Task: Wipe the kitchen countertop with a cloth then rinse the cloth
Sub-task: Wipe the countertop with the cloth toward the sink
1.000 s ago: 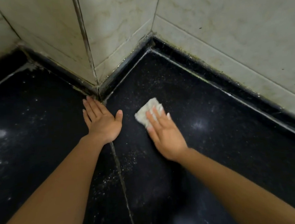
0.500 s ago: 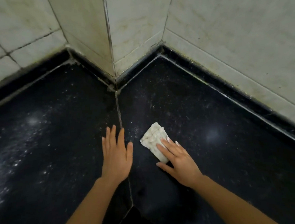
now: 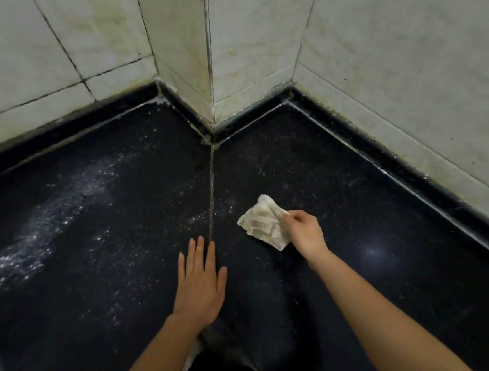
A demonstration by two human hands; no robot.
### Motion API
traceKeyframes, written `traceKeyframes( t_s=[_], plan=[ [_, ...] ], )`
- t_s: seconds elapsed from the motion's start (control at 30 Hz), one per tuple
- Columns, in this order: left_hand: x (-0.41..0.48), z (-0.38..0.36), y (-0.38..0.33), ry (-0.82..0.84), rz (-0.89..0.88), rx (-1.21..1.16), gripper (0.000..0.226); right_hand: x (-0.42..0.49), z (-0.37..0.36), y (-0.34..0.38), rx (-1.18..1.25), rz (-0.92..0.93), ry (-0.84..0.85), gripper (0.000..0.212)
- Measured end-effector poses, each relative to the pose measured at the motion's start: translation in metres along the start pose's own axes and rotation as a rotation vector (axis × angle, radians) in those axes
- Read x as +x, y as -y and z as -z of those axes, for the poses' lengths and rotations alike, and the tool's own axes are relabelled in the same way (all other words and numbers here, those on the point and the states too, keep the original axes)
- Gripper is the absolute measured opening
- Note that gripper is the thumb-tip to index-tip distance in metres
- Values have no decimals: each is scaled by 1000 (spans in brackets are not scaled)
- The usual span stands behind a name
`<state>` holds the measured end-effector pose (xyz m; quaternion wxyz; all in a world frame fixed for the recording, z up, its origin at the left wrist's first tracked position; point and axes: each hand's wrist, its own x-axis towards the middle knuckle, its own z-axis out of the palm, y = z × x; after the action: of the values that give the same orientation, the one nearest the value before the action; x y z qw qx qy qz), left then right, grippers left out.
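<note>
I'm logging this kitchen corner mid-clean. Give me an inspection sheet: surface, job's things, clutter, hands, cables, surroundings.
Surface: black countertop, speckled; white powder smeared across its left part; a seam runs out from the wall corner.
Job's things: off-white cloth, crumpled, lying on the countertop right of the seam.
Clutter: nothing seen.
Hands: left hand flat on the countertop, fingers straight; right hand pinches the cloth's right edge.
Cables: nothing seen.
Surroundings: pale tiled walls with stained grout, one corner jutting out.

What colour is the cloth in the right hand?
Off-white with faint beige stripes; the cloth, pinched by the right hand, shows in the head view.
</note>
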<state>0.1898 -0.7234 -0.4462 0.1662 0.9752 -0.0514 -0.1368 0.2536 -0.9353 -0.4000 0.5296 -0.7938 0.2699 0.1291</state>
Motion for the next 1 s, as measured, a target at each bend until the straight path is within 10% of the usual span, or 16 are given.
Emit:
traceKeyframes(
  t_s=[0.1, 0.3, 0.7, 1.0],
  plan=[
    [-1, -4, 3, -8, -15, 54, 83, -4, 3, -22, -647, 361, -203, 43],
    [1, -2, 15, -22, -66, 113, 70, 21, -20, -33, -987, 620, 122, 60],
    [5, 24, 67, -141, 85, 19, 65, 104, -74, 18, -899, 449, -78, 52],
    [0, 56, 138, -102, 410, 10, 67, 17, -84, -27, -1002, 1006, 383, 51]
  ],
)
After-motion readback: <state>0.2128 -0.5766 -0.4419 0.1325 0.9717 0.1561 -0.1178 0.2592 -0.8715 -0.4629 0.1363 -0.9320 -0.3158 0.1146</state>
